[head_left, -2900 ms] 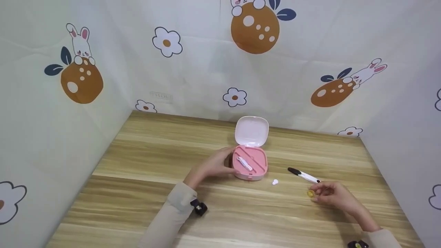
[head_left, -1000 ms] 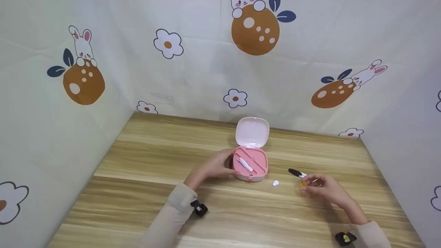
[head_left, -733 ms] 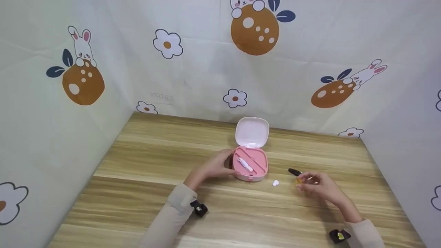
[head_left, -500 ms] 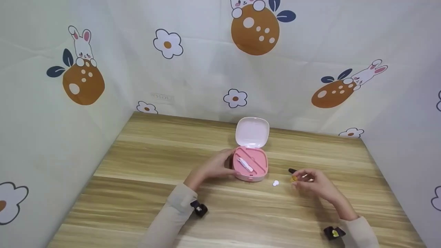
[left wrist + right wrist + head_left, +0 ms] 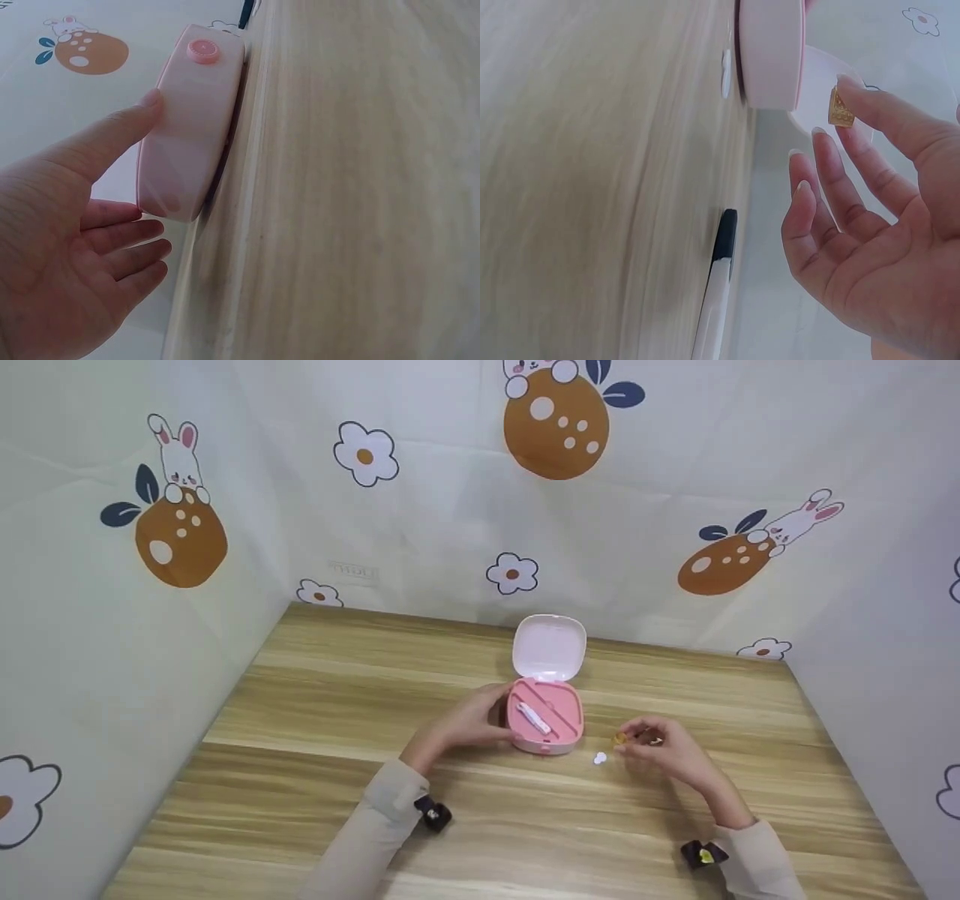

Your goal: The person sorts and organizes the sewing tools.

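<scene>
A pink jewelry-type case with its lid raised stands near the table's back. My left hand holds its left side, thumb at the front and fingers behind; the left wrist view shows the thumb and index fingertip on the case. Inside lies a small white elongated piece in a diagonal compartment. My right hand pinches a patterned gold ring between thumb and index finger, above the table, to the case's right. Its other fingers are loosely bent.
A small white piece with rounded lobes lies on the wooden table, right of the case. A black-and-white pen lies on the table below the right hand, hidden by it in the head view. Patterned cloth walls enclose the table.
My right hand has moved left with the gold ring, nearer the case, and now covers the pen in the head view. My left hand and the case stay put.
</scene>
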Demonstrator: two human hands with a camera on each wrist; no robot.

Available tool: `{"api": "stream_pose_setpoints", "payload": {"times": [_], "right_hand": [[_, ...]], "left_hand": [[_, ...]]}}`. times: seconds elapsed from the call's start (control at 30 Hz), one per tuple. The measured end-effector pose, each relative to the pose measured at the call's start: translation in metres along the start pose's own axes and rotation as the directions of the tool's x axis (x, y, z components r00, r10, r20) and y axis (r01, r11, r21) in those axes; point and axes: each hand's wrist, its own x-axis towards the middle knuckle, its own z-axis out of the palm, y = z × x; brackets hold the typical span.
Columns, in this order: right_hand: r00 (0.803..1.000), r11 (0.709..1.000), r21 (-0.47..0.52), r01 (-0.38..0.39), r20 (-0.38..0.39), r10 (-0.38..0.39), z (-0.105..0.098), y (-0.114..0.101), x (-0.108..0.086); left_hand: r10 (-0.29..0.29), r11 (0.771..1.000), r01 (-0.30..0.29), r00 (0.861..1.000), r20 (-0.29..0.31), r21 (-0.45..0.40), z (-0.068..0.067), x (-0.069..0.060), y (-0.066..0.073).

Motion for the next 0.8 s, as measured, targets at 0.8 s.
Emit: {"api": "stream_pose_setpoints", "payload": {"times": [0.8], "right_hand": [[0.995,0.995,0.006,0.099,0.002,-0.099,0.022,-0.017,0.026]], "left_hand": [[0.012,1.0,-0.012,1.0,-0.005,-0.004,0.001,0.0,-0.001]]}}
